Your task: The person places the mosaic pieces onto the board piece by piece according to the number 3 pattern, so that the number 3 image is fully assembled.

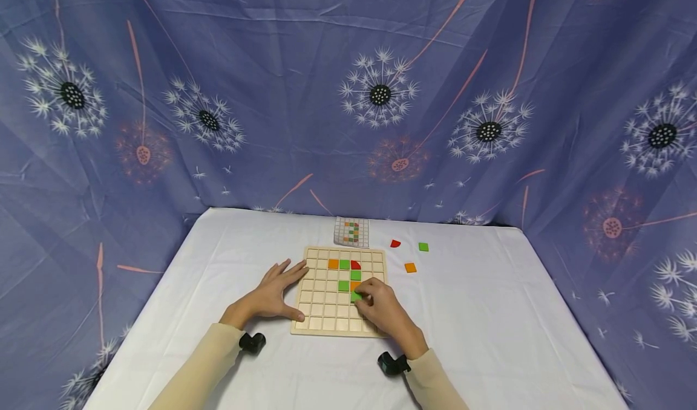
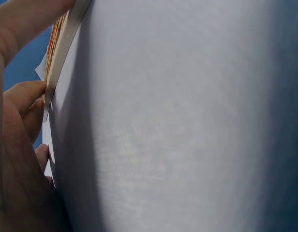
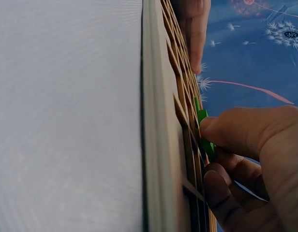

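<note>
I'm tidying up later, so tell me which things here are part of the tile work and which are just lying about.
In use: board, green tile pinched by right hand, left hand steadying the board, tiles placed in the grid, pattern card.
Lying about: loose red, green and orange tiles, backdrop cloth.

Pattern card (image 1: pixel 351 231) too small

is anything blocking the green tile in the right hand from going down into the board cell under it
Nothing visible does. The right hand pinches the green tile right at the wooden grid board. The cells beside it look bare; the cell directly beneath is hidden by fingers.
</note>
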